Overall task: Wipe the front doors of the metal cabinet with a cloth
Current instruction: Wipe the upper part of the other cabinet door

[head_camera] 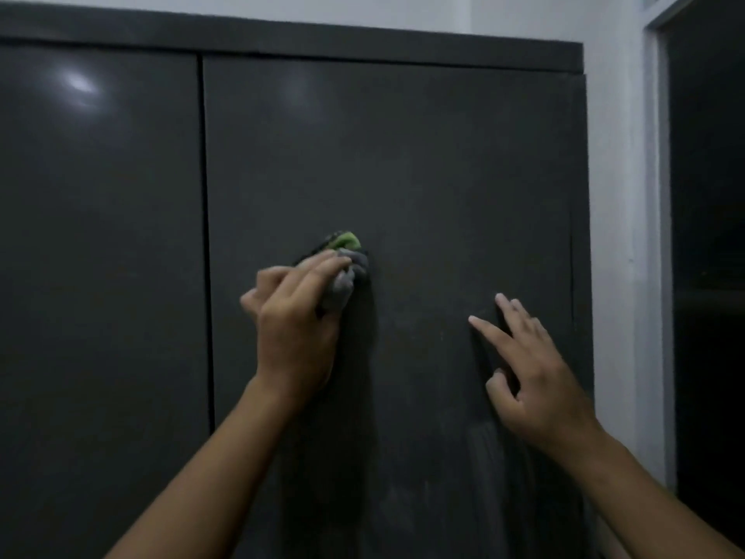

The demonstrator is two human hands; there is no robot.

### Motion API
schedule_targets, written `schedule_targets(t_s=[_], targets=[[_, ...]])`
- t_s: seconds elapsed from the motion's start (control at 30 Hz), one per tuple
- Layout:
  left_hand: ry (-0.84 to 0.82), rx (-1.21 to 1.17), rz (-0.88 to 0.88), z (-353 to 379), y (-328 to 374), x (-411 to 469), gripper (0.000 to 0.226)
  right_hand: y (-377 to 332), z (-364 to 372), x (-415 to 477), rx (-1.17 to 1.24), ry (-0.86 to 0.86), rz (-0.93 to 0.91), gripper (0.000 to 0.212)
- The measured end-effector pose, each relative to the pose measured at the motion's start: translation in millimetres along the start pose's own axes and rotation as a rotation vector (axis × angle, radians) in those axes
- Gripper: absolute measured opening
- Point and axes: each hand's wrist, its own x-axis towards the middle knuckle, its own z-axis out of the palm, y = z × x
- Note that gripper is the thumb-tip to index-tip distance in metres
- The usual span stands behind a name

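The dark metal cabinet (282, 38) fills the view with both doors closed, so its contents are hidden. Its right door (403, 155) looks stiff, smooth and probably slick, with faint streaks low down. The right grip (532, 373) is spread open, its straight fingers seemingly touching that door and holding nothing. The left grip (296, 328) curls round the cloth (342, 268), pressing it to the right door's middle. Soft, light and bunched, the cloth seems best held wadded under the fingers.

On the right door (423, 175) of the dark cabinet (100, 276) rest a bunched grey-green cloth (342, 288) and the spread fingertips (477, 321) of the right hand (536, 377).
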Motion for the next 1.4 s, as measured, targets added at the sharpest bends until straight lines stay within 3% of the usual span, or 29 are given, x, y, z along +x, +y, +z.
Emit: schedule_targets(t_s=[0.07,0.17,0.33,0.5,0.63,0.7,0.83,0.9,1.0,1.13,1.27,1.4], targets=[[0.047,-0.045,-0.073,11,10,24,0.037,0,0,0,0.038,0.021,0.026,0.069],[-0.035,-0.07,-0.055,32,38,27,0.042,-4,0,2,0.155,0.072,0.068,0.068],[-0.375,-0.105,0.118,57,86,-22,0.05,-3,4,2,0.145,0.005,-0.017,0.087],[-0.668,-0.264,0.077,52,102,-53,0.066,6,14,-12,0.081,-0.051,-0.023,0.115],[-0.901,-0.514,0.048,44,107,-51,0.065,-3,22,-14,0.039,0.087,0.054,0.084],[-1.005,-0.528,0.04,39,105,-49,0.067,-10,26,-15,0.04,0.143,0.104,0.077],[-0.793,-0.196,0.271,26,86,-37,0.064,-7,22,-16,-0.04,0.198,0.05,0.069],[-0.788,-0.111,0.288,20,74,-31,0.064,9,10,-10,-0.046,0.237,0.02,0.065],[-0.812,-0.016,0.322,15,58,-30,0.065,31,-16,17,0.017,0.372,0.155,0.067],[-0.812,-0.049,0.284,13,52,-30,0.065,37,-30,50,-0.016,0.492,0.178,0.06],[-0.778,-0.045,0.262,14,53,-32,0.064,22,0,31,-0.051,0.339,-0.148,0.053],[-0.764,-0.044,0.228,13,58,-31,0.064,16,36,-23,-0.124,0.148,-0.475,0.022]])
